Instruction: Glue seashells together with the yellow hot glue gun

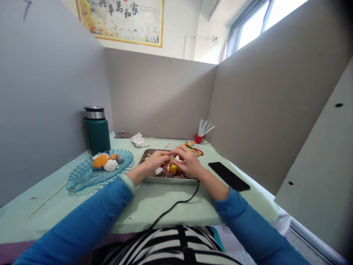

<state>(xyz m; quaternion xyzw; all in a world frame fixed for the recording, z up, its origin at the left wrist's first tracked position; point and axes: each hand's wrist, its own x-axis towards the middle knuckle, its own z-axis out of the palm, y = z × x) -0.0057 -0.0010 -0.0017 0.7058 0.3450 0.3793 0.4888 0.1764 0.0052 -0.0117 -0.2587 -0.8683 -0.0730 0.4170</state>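
A shallow metal tray (171, 180) holds brown pebble-like pieces, with yellow, white and reddish items among them. Above it, my left hand (157, 160) and my right hand (189, 161) meet, fingertips nearly touching. Between the fingertips is a small pale, roundish piece (171, 157), too small to name. Both hands have their fingers bent around it; which of them bears it is hard to tell. A yellow item (172, 169) shows just below my right hand. The fingers hide part of the tray's contents.
On the left are a blue shell-shaped plate (82, 180) with orange and white pieces, a green bottle (97, 134) and a thin stick. On the right lie a black phone (228, 176), scissors (197, 151) and a red cup (198, 139) of white strips. A black cord (176, 203) runs from the tray's corner.
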